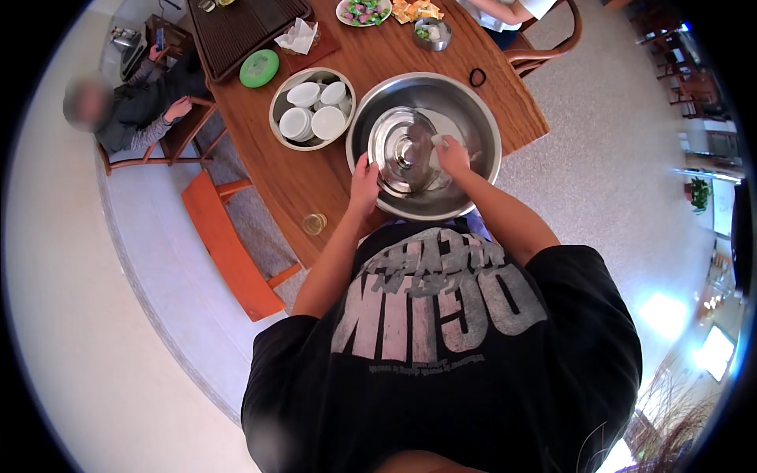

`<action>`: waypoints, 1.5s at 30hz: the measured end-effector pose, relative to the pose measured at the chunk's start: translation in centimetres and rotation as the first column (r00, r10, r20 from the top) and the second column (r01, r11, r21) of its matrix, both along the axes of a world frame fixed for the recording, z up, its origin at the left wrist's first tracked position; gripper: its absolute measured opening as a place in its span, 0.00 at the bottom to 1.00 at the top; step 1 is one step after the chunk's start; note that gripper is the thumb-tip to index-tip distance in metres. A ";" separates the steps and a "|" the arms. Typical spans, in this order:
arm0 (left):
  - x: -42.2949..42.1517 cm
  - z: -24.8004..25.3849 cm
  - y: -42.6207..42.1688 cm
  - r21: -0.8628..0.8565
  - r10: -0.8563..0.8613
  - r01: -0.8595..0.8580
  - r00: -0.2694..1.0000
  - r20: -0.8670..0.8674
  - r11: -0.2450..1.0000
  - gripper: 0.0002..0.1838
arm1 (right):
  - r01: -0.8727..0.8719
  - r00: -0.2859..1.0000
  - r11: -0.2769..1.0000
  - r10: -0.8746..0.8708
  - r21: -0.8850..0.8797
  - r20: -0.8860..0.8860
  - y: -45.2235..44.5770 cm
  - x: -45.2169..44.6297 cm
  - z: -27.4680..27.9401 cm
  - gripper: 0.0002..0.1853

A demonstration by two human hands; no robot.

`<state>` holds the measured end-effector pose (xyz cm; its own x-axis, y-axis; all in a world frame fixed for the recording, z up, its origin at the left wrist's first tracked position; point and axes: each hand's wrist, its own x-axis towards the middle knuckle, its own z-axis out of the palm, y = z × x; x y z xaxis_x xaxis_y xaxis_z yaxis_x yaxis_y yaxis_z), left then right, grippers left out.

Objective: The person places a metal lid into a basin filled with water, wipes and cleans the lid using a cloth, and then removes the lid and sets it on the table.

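Note:
A large steel basin [490, 169] stands at the table's near edge. Over it, my left hand [364, 186] grips the left rim of a shiny round metal lid [402, 146] with a knob in its middle. My right hand [453, 155] is closed on a pale cloth [439, 141] at the lid's right side. Something whitish lies in the basin behind the lid; its shape is partly hidden. Left of the basin, a smaller metal bowl [276, 118] holds several white cups and bowls.
On the wooden table [520, 110] are a green disc [259, 68], a glass [314, 224], a dark tray [244, 31], a candy plate [363, 11], a small metal bowl [432, 35] and a black band [477, 77]. People sit at the left and far side; an orange chair [229, 244] stands left.

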<state>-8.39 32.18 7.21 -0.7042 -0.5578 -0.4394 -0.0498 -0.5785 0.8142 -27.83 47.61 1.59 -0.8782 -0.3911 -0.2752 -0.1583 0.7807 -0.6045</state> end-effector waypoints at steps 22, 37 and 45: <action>0.8 -2.9 -0.7 -0.154 -0.089 0.082 0.995 -0.042 0.985 0.22 | -0.312 0.942 0.893 0.249 -0.323 -0.223 -8.4 -1.9 4.7 0.21; 1.1 -2.6 -0.1 -0.147 -0.038 0.035 0.999 -0.022 0.989 0.24 | -0.782 0.617 0.534 0.590 -0.322 -0.521 -9.2 4.1 9.2 0.23; 1.1 -1.7 0.0 -0.259 -0.047 0.053 0.998 0.029 0.964 0.24 | -0.819 0.556 0.527 0.636 -0.225 -0.535 -8.7 4.5 9.8 0.20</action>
